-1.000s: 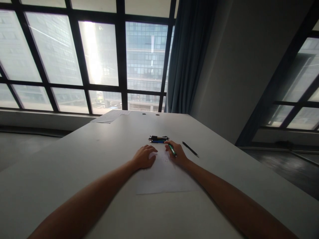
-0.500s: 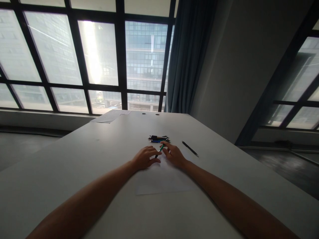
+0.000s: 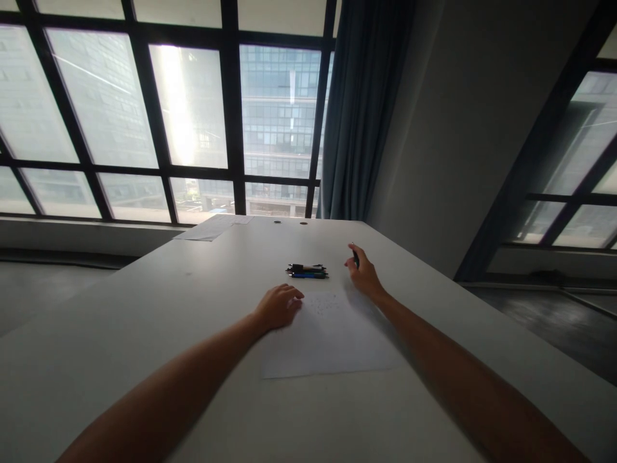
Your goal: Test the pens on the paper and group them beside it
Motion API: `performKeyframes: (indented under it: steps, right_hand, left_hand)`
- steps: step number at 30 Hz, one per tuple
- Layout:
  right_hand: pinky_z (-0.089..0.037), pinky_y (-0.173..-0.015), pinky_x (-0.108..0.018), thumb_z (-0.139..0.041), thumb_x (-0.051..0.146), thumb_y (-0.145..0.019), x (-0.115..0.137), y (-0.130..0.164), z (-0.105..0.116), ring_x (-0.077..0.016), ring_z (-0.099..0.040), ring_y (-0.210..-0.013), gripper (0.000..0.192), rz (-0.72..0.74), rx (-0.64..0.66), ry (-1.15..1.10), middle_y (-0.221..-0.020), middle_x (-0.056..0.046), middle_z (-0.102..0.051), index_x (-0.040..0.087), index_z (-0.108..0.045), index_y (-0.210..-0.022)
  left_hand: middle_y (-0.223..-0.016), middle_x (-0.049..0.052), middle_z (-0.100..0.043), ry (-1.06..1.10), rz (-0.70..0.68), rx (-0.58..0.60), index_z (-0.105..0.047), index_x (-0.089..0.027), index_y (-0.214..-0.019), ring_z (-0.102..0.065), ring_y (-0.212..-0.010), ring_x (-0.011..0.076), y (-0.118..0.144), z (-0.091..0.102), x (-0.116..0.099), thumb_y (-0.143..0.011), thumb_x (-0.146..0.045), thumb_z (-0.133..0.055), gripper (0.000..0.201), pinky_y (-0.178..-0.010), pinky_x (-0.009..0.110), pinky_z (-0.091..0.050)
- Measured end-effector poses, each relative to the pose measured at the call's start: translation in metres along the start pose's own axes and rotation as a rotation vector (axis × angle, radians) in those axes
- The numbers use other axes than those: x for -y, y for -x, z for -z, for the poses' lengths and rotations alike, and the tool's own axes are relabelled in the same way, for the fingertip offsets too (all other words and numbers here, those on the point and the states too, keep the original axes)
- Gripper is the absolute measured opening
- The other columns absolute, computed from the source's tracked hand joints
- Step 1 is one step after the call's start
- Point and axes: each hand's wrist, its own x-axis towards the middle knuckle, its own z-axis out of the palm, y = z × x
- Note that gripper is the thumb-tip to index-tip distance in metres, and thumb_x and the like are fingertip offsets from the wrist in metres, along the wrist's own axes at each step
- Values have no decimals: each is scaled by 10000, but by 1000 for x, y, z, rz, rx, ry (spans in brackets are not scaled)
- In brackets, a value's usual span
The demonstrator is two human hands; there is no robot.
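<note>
My right hand (image 3: 365, 273) is raised off the table to the right of the pen bundle, its fingers closed round a pen (image 3: 355, 258) whose dark end shows between thumb and fingers. The rest of that pen is hidden by the hand. My left hand (image 3: 279, 306) lies on the upper left edge of a white sheet of paper (image 3: 322, 347), fingers loosely stretched and holding nothing. Small handwritten marks show near the top of the sheet. Just beyond it, several pens (image 3: 307, 271), black and blue, lie side by side.
All this is on a long white table (image 3: 216, 399). Other papers (image 3: 207, 227) lie at its far left corner. Two dark round spots (image 3: 303, 223) mark the far end, with windows and a blue curtain (image 3: 357, 128) behind.
My right hand has moved right and away from the sheet, uncovering the marks. My left hand has let go of the green pen's end. The lone black pen at right no longer shows.
</note>
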Motion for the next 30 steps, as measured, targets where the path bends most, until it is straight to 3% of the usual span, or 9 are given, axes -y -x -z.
performKeyframes:
  steps: [3,6,14,18,22,26,30]
  right_hand:
    - [-460,-754,-345,-398,290,-904,-34,-8,21,-241,-641,-826,558,-174,26,321,-1000,-127,-680,186,-342,-1449]
    - [-448,-815,-346,-437,224,-855,-60,-8,29,-270,-614,-1010,530,-277,142,503,-1204,-144,-629,185,-461,-1383]
    - [-445,-831,-304,-488,170,-795,-79,-6,20,-243,-602,-1043,440,-310,327,565,-1210,-129,-631,148,-620,-1214]
    - [-444,-813,-325,-462,187,-830,-73,-4,18,-263,-587,-1050,373,-283,279,605,-1195,-133,-626,165,-660,-1146]
    - [-428,-877,-349,-451,198,-868,-49,-3,2,-272,-540,-1104,347,-69,203,650,-1215,-146,-596,145,-661,-1139]
    - [-407,-920,-330,-484,215,-883,-14,-4,-29,-238,-541,-1081,315,192,355,555,-1183,-110,-620,154,-662,-1137]
    - [-390,-899,-338,-512,229,-883,9,-6,-54,-241,-550,-1051,248,184,395,632,-1094,-104,-654,167,-682,-1053]
  left_hand:
    - [-985,43,-708,-34,33,60,-712,-216,-919,-605,-966,201,-1,2,-2,-847,-235,-534,193,-895,332,-497]
    - [-992,41,-705,-40,34,79,-718,-216,-896,-594,-977,204,-1,2,-1,-828,-221,-544,187,-909,331,-490]
    - [-1003,41,-698,-36,34,76,-714,-213,-895,-588,-982,212,-1,0,1,-830,-225,-544,182,-910,339,-488]
    - [-997,33,-697,-23,59,78,-713,-216,-870,-586,-982,214,-3,0,1,-811,-204,-558,166,-913,344,-489]
    - [-997,32,-695,-29,88,93,-718,-220,-854,-585,-981,219,-5,0,1,-790,-178,-561,175,-911,352,-492]
    - [-996,36,-694,-47,79,86,-718,-217,-862,-587,-969,222,-6,1,2,-781,-158,-546,199,-900,358,-499]
    - [-983,38,-697,-73,85,85,-715,-214,-860,-590,-940,216,-7,3,0,-792,-174,-536,196,-876,342,-503]
